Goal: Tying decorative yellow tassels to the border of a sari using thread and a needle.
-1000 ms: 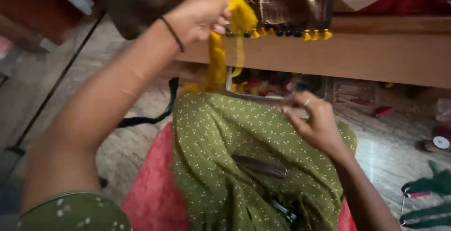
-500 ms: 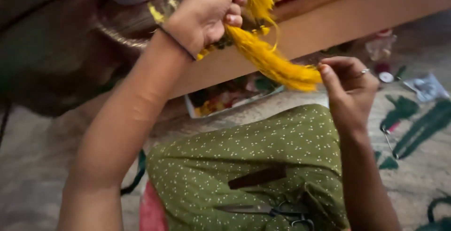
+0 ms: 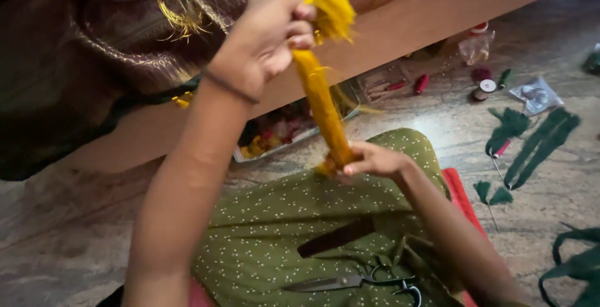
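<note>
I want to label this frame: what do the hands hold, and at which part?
Both hold the yellow thread bundle: the left hand grips its upper end, the right hand pinches its lower end.

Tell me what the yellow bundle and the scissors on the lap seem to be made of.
Yellow bundle: looks like fine thread or silk-like fibre, matte with loose wispy strands at the top; exact fibre unclear. Scissors: blades look like dull grey metal; dark loop handles, maybe coated.

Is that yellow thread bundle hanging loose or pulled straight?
Pulled straight. The yellow thread bundle runs taut between the left hand gripping its top and the right hand pinching its lower end.
</note>
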